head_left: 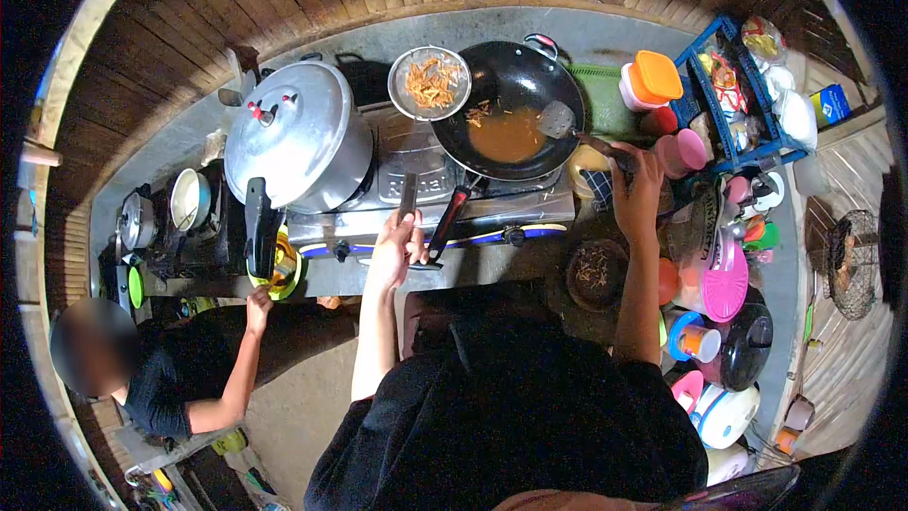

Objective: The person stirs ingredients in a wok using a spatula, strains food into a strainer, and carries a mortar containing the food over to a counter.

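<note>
My left hand (399, 244) is closed round the handle of a metal strainer (401, 112). Brown fried strips (430, 83) lie in its mesh bowl, which is held up by the left rim of a black wok (515, 64). Brown liquid that looks like oil (506, 139) pools in the wok, with a few strips at the pool's upper left edge. My right hand (638, 185) grips the handle of a spatula (556, 120), whose metal blade is inside the wok on the right. The wok's handle (448, 222) points toward me, just right of my left hand.
A gas stove (407, 241) carries the wok and a big pressure cooker (298, 132) at left. Another person's hand (257, 310) is by a green bowl (289, 286). Orange-lidded container (656, 76), pink cup (683, 153) and blue rack (700, 57) stand at right.
</note>
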Demonstrator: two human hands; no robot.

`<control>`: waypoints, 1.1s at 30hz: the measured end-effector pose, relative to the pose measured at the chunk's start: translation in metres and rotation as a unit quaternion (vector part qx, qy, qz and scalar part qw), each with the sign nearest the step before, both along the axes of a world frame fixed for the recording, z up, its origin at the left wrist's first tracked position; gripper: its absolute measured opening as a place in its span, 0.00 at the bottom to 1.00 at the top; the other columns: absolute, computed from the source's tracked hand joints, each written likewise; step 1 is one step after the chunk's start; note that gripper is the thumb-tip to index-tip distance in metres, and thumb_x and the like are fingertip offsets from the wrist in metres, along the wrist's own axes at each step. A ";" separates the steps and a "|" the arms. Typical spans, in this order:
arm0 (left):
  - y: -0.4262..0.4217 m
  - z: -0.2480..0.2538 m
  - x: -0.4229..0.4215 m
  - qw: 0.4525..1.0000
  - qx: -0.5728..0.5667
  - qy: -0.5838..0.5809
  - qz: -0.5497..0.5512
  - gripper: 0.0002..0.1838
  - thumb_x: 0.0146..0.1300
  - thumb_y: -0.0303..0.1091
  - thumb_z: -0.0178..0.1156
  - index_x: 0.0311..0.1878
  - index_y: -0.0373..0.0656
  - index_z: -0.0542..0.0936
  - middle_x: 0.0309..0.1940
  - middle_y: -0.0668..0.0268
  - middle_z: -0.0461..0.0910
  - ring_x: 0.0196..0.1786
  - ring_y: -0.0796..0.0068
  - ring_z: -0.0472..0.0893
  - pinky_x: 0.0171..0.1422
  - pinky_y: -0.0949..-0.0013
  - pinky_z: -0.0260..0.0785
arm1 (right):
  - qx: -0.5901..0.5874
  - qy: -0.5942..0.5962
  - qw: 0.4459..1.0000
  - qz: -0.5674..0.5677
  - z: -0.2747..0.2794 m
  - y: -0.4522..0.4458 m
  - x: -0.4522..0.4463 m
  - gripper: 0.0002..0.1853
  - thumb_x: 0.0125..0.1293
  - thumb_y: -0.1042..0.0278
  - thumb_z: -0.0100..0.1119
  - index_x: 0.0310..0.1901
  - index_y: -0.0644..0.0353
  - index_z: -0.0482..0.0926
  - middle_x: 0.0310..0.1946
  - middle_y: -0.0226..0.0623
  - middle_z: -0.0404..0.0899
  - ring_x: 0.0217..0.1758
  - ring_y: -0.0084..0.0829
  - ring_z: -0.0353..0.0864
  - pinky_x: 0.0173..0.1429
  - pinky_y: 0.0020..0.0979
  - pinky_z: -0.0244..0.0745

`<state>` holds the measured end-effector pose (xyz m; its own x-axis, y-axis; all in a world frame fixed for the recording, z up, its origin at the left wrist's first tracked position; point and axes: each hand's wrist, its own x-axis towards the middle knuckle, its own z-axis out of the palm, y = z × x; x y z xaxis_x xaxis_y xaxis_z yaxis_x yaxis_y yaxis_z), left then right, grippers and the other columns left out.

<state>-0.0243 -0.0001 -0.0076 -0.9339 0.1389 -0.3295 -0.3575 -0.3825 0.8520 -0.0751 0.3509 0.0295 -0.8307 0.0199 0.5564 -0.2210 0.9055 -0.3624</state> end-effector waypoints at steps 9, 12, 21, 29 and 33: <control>-0.004 0.010 0.004 0.999 -0.032 0.001 0.009 0.09 0.67 0.38 0.43 0.39 0.42 0.67 0.11 0.75 0.58 0.11 0.84 0.56 0.20 0.74 0.60 | -0.032 -0.058 0.996 0.067 0.008 0.000 -0.015 0.12 0.55 0.71 0.56 0.43 0.57 0.74 0.36 0.42 0.74 0.42 0.43 0.72 0.49 0.41 0.63; -0.007 0.014 0.003 1.000 -0.028 0.007 0.003 0.10 0.67 0.38 0.43 0.40 0.42 0.67 0.11 0.75 0.57 0.11 0.83 0.56 0.21 0.75 0.59 | -0.177 -0.060 0.978 0.092 -0.024 -0.003 -0.013 0.10 0.57 0.70 0.55 0.42 0.59 0.75 0.36 0.42 0.74 0.42 0.42 0.72 0.49 0.40 0.63; -0.005 0.013 0.006 0.999 -0.030 0.013 -0.007 0.10 0.67 0.38 0.43 0.43 0.41 0.67 0.11 0.76 0.57 0.11 0.83 0.55 0.21 0.74 0.58 | -0.246 0.011 0.967 0.063 -0.071 -0.049 -0.021 0.11 0.58 0.67 0.56 0.44 0.53 0.75 0.29 0.29 0.79 0.41 0.34 0.73 0.51 0.36 0.57; -0.003 0.014 0.006 1.000 -0.025 -0.007 0.015 0.10 0.67 0.38 0.43 0.43 0.42 0.67 0.11 0.75 0.58 0.11 0.83 0.56 0.22 0.73 0.59 | -0.212 0.070 0.975 0.009 -0.076 -0.056 -0.046 0.10 0.59 0.66 0.56 0.43 0.53 0.76 0.29 0.29 0.79 0.40 0.33 0.74 0.50 0.34 0.57; 0.000 0.016 0.009 0.999 -0.036 0.011 0.015 0.10 0.67 0.38 0.43 0.43 0.42 0.67 0.11 0.75 0.58 0.11 0.83 0.56 0.21 0.73 0.58 | -0.341 0.073 0.937 0.035 -0.092 -0.045 -0.059 0.10 0.61 0.69 0.54 0.43 0.60 0.75 0.27 0.35 0.80 0.35 0.33 0.78 0.45 0.34 0.65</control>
<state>-0.0152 -0.0005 0.0080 -0.9446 0.0868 -0.3164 -0.3270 -0.3294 0.8858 -0.1344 0.3063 -0.0626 -0.7586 0.3604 0.5428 -0.3639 0.4566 -0.8118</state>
